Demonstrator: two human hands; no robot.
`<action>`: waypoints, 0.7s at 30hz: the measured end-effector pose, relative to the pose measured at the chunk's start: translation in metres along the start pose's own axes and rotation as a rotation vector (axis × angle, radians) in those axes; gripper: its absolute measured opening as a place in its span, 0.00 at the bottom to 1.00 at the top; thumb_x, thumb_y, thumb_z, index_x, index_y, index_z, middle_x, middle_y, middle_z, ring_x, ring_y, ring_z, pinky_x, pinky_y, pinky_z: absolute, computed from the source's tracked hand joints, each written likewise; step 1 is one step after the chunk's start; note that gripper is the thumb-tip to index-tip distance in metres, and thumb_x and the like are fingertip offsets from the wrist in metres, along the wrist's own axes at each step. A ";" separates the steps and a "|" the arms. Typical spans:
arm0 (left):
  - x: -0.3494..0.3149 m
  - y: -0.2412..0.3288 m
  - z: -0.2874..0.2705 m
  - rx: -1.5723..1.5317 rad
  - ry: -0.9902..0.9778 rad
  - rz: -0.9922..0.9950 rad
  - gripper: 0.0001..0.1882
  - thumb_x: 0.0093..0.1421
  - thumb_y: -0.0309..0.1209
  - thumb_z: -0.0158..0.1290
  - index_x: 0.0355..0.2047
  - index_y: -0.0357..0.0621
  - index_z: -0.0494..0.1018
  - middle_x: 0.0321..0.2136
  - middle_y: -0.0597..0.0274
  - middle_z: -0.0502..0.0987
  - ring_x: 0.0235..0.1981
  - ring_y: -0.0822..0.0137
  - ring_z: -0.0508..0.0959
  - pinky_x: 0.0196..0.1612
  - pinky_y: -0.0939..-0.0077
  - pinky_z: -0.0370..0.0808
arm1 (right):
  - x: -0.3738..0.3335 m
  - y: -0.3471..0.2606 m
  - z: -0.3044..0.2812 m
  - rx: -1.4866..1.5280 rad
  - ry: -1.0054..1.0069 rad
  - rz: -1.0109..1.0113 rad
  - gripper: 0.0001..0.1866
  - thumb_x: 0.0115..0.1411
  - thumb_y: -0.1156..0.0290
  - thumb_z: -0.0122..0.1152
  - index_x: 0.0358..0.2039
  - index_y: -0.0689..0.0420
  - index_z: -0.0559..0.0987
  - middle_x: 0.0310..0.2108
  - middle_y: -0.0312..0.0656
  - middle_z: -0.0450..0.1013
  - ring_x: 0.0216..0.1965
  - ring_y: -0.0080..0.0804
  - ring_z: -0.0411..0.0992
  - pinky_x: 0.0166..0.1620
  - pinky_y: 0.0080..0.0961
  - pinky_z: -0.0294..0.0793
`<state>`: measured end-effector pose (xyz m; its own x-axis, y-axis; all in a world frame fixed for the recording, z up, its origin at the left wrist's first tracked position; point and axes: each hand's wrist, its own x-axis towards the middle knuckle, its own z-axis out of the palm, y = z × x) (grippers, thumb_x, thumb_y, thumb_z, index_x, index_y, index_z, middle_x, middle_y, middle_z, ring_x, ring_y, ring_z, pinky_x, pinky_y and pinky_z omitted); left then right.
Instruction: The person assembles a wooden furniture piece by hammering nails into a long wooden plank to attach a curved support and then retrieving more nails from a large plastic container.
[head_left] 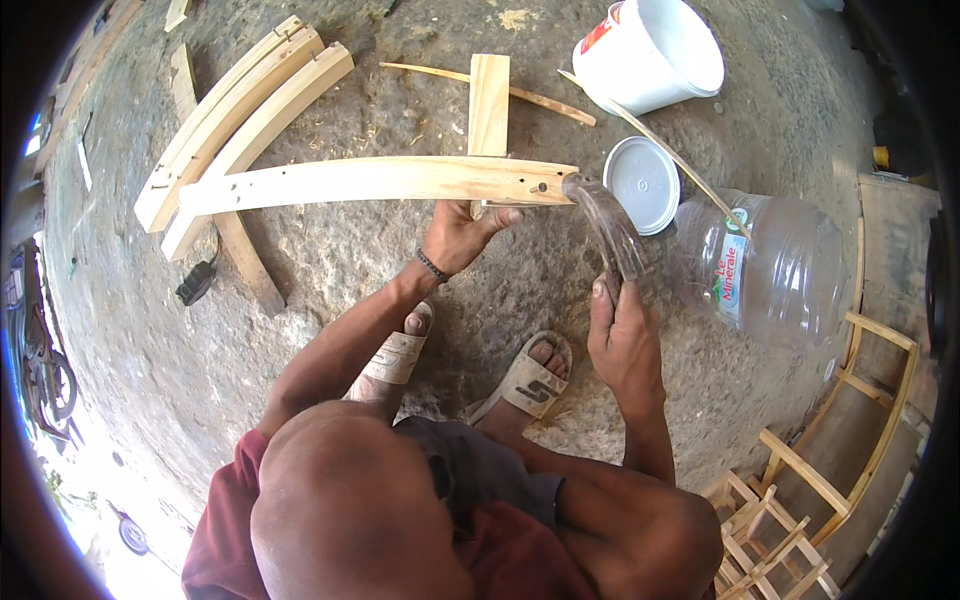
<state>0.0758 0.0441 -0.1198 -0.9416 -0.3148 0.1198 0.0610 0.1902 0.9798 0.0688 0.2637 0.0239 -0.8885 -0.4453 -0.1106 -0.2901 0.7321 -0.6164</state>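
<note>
My right hand [626, 338] grips a blurred hammer [612, 232]; my left hand [458, 240] clasps a pale wooden plank [370, 182] above rough grey floor [190, 370].

The floor we worked over was rough and grey, a bare floor [120, 340] on which we saw a white bucket [625, 62]. Just beside the bucket, nearer us, lay a round white lid [643, 185]; beyond that lid from the bucket was a large clear bottle [790, 265]. Left of the bucket we had a thin strip [555, 105]; well left, a flat board [248, 265] and a small black object [197, 283].
</note>
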 end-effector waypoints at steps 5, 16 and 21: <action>-0.025 0.057 -0.066 0.644 -0.515 -0.052 0.30 0.56 0.40 0.66 0.55 0.40 0.72 0.48 0.46 0.78 0.50 0.52 0.78 0.54 0.59 0.77 | 0.002 0.003 0.003 0.004 -0.014 -0.027 0.12 0.68 0.69 0.52 0.45 0.65 0.70 0.22 0.61 0.73 0.26 0.64 0.75 0.25 0.51 0.69; 0.063 0.117 -0.054 1.185 -0.610 0.153 0.29 0.57 0.45 0.62 0.52 0.39 0.71 0.41 0.53 0.78 0.42 0.54 0.81 0.47 0.55 0.79 | 0.002 0.008 -0.001 -0.037 0.032 -0.065 0.10 0.68 0.69 0.53 0.41 0.64 0.70 0.20 0.59 0.73 0.24 0.61 0.74 0.25 0.50 0.71; 0.054 0.116 -0.055 1.215 -0.474 0.258 0.23 0.56 0.48 0.61 0.41 0.43 0.70 0.30 0.57 0.78 0.30 0.55 0.82 0.29 0.57 0.78 | 0.002 0.005 0.000 -0.023 -0.019 -0.036 0.09 0.68 0.69 0.53 0.38 0.62 0.70 0.20 0.56 0.73 0.24 0.59 0.75 0.25 0.49 0.71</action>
<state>0.0498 -0.0018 0.0092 -0.9865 0.1607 -0.0308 0.1548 0.9774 0.1438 0.0655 0.2663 0.0208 -0.8706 -0.4812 -0.1030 -0.3306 0.7270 -0.6018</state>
